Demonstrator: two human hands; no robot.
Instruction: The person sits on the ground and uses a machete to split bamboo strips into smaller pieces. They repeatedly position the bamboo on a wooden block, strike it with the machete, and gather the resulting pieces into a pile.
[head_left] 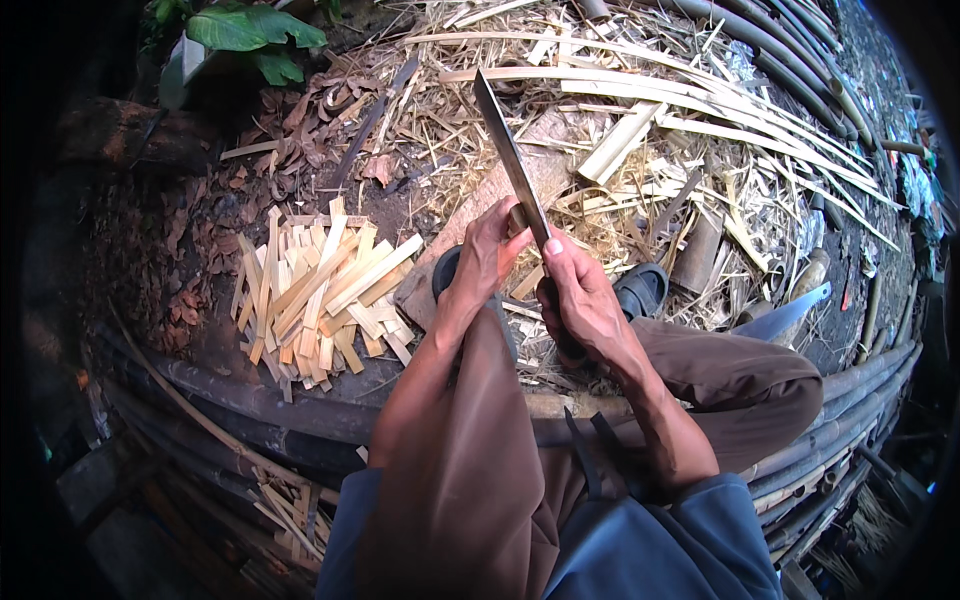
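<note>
My right hand [583,302] is closed round the handle of a long machete [508,150], its thumb lying along the base of the blade. The dark blade slants up and away to the left. Close beside the blade, my left hand [488,252] pinches a short brownish piece of bamboo [517,216], mostly hidden by the fingers and the blade. The piece seems to touch the blade near its handle end. On the ground left of my left forearm lies a loose pile of short split bamboo strips [315,290].
Long pale bamboo strips [700,100] stretch across shavings at the far right. A flat wooden board [480,205] lies beyond my hands. A saw blade [785,316] sticks out right of my knee. Bamboo poles [270,410] run behind me, and a leafy plant [245,30] stands far left.
</note>
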